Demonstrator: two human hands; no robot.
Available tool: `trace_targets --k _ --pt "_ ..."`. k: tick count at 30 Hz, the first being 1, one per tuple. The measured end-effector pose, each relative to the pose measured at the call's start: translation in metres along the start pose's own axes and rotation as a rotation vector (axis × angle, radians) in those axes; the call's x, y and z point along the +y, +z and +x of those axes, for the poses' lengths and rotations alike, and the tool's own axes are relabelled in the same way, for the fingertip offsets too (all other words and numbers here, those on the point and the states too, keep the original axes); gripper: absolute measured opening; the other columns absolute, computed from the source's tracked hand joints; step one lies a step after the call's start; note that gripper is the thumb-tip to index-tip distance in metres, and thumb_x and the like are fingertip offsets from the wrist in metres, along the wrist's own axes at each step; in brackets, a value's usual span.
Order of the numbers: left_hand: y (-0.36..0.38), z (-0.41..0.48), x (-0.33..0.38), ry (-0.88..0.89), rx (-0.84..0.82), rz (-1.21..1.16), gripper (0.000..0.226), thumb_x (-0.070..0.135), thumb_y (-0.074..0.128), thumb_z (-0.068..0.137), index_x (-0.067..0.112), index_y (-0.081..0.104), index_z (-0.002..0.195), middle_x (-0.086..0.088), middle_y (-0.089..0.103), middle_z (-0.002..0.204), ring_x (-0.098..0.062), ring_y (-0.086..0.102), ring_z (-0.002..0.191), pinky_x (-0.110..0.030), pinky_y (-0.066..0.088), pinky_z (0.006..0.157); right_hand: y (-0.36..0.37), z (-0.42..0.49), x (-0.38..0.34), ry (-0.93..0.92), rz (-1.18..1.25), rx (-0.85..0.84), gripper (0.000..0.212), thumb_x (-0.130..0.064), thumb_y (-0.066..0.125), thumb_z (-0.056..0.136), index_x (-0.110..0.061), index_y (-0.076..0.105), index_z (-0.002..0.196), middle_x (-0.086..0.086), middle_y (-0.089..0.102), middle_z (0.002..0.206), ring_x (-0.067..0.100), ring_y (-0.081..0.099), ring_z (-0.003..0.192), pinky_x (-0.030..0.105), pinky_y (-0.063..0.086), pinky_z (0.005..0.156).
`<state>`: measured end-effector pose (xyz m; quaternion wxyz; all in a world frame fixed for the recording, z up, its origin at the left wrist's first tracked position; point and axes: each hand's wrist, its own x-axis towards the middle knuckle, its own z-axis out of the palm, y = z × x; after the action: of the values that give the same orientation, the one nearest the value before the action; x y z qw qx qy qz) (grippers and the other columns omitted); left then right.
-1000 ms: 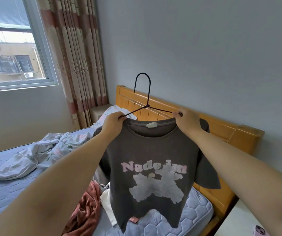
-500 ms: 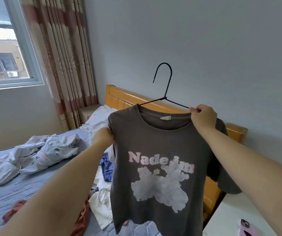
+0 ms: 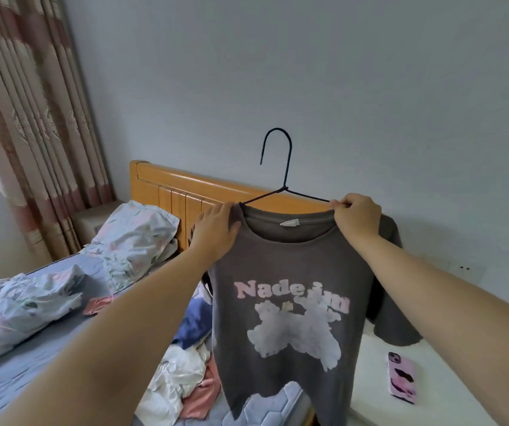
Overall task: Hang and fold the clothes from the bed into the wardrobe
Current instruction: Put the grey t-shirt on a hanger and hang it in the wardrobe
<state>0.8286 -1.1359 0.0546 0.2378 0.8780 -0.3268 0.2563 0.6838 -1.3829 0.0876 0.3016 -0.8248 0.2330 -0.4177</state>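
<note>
A pale grey wall [image 3: 339, 87] fills the background. Below it, at the left, lies the bed [image 3: 32, 373] with its blue quilted mattress. A patterned curtain [image 3: 32, 133] hangs in the left corner, and a wooden headboard [image 3: 167, 192] stands against the wall.

The grey T-shirt [image 3: 284, 262], printed with pink letters and a white shape, is held up in the air in front of the headboard, above the bed's right edge. It hangs on a thin black wire hanger [image 3: 287, 167] whose hook points up.

Crumpled floral bedding [image 3: 22, 305] lies on the mattress, with 1 pillow [image 3: 133, 232] leaning at the headboard. A loose pile of clothes [image 3: 182, 373] in blue, white and pink sits on the bed just left of the shirt.

A white bedside top [image 3: 450, 379] carries 1 pink phone [image 3: 402, 378].

The left hand [image 3: 216, 229] grasps the shirt's shoulder, fingers folded over the fabric. The right hand [image 3: 357, 216] has its fingers curled, pinching the hanger's wire arm at the neckline.
</note>
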Motion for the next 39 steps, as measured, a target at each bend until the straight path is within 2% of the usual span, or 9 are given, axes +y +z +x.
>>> trace_targets --k 2,4,7,16,21,25,31,37,39 --pt "-0.003 0.006 0.003 -0.011 -0.001 -0.081 0.023 0.026 0.046 0.097 0.013 0.059 0.111 -0.009 0.063 0.105 -0.032 0.057 0.099 -0.037 0.04 0.082 -0.008 -0.014 -0.002 0.007 -0.035 0.031 0.03 -0.027 0.059 0.092 -0.008 0.06 0.068 -0.002 0.055 0.061 0.021 0.054 0.067 0.025 0.034 0.067" --pt "-0.008 0.011 0.007 -0.068 -0.079 -0.241 0.021 0.024 0.046 0.098 0.013 0.063 0.097 -0.006 0.064 0.089 -0.029 0.059 0.087 -0.032 0.039 0.069 -0.02 -0.028 -0.006 -0.008 -0.107 0.094 0.031 -0.028 0.059 0.092 -0.008 0.059 0.068 -0.001 0.056 0.061 0.021 0.053 0.065 0.026 0.034 0.074" --pt "-0.021 0.011 0.02 -0.086 -0.127 -0.298 0.022 0.023 0.047 0.098 0.01 0.064 0.091 -0.007 0.061 0.081 -0.03 0.058 0.08 -0.033 0.04 0.063 -0.044 -0.046 -0.019 -0.055 -0.244 0.156 0.029 -0.029 0.057 0.093 -0.013 0.057 0.068 -0.002 0.057 0.064 0.022 0.054 0.067 0.036 0.035 0.086" --pt "-0.04 -0.032 0.095 0.15 -0.191 -0.327 0.022 0.025 0.047 0.098 0.013 0.065 0.096 -0.011 0.066 0.093 -0.029 0.055 0.08 -0.032 0.035 0.061 -0.148 -0.147 -0.036 0.18 -0.486 0.251 0.029 -0.031 0.052 0.096 -0.011 0.055 0.075 0.001 0.057 0.072 0.025 0.054 0.074 0.039 0.04 0.084" --pt "-0.035 -0.066 0.156 0.333 -0.281 -0.393 0.023 0.024 0.046 0.098 0.011 0.065 0.104 -0.014 0.066 0.101 -0.035 0.059 0.094 -0.033 0.037 0.065 -0.217 -0.214 -0.04 0.341 -0.59 0.275 0.032 -0.035 0.051 0.095 -0.012 0.054 0.073 -0.002 0.054 0.069 0.023 0.054 0.073 0.033 0.039 0.068" --pt "-0.038 -0.101 0.229 0.553 -0.323 -0.377 0.021 0.023 0.041 0.1 0.013 0.059 0.106 -0.014 0.065 0.104 -0.036 0.059 0.093 -0.035 0.039 0.066 -0.289 -0.273 -0.047 0.501 -0.678 0.34 0.033 -0.036 0.05 0.095 -0.012 0.054 0.072 0.001 0.056 0.073 0.025 0.055 0.076 0.034 0.043 0.068" --pt "-0.057 -0.16 0.328 0.733 -0.44 -0.524 0.025 0.011 0.041 0.096 0.018 0.056 0.115 -0.01 0.064 0.11 -0.035 0.059 0.096 -0.037 0.045 0.078 -0.375 -0.35 -0.062 0.663 -0.776 0.471 0.037 -0.033 0.053 0.094 -0.016 0.046 0.061 -0.004 0.05 0.065 0.022 0.05 0.07 0.03 0.03 0.057" --pt "-0.087 -0.198 0.383 0.926 -0.497 -0.688 0.022 0.023 0.04 0.099 0.014 0.055 0.084 -0.003 0.059 0.087 -0.028 0.055 0.084 -0.031 0.034 0.067 -0.422 -0.393 -0.076 0.767 -0.792 0.515 0.038 -0.029 0.057 0.091 -0.013 0.048 0.058 0.0 0.05 0.06 0.022 0.05 0.066 0.029 0.032 0.057" --pt "-0.097 -0.213 0.398 0.953 -0.522 -0.717 0.024 0.022 0.04 0.099 0.014 0.054 0.083 -0.002 0.059 0.085 -0.024 0.051 0.079 -0.032 0.034 0.068 -0.435 -0.41 -0.079 0.787 -0.799 0.537 0.039 -0.029 0.058 0.091 -0.014 0.046 0.056 -0.001 0.048 0.058 0.018 0.048 0.061 0.028 0.029 0.052"
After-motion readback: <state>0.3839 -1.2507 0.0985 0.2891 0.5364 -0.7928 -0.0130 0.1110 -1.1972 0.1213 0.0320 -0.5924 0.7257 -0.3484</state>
